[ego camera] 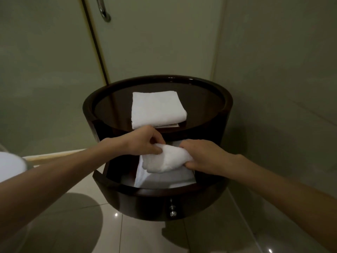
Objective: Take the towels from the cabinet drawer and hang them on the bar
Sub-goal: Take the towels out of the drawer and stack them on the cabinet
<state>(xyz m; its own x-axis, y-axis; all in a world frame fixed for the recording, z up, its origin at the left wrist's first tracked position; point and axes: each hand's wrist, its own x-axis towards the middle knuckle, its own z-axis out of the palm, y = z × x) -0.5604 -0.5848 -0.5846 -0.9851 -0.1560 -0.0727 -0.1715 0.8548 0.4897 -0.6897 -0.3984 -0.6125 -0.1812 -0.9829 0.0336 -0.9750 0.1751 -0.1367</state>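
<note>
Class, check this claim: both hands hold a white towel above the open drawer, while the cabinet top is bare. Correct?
Not bare: the head view shows a folded white towel lying on the cabinet top. The rest holds.

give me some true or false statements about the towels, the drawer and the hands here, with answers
1. The drawer is pulled open. True.
2. The left hand and the right hand both grip the held towel above the drawer. True.
3. The cabinet top has nothing on it. False: a folded towel lies on it.
4. The drawer is empty below the held towel. False: more white towels lie inside.
5. The drawer front has a wooden handle. False: it has a small metal knob.
</note>
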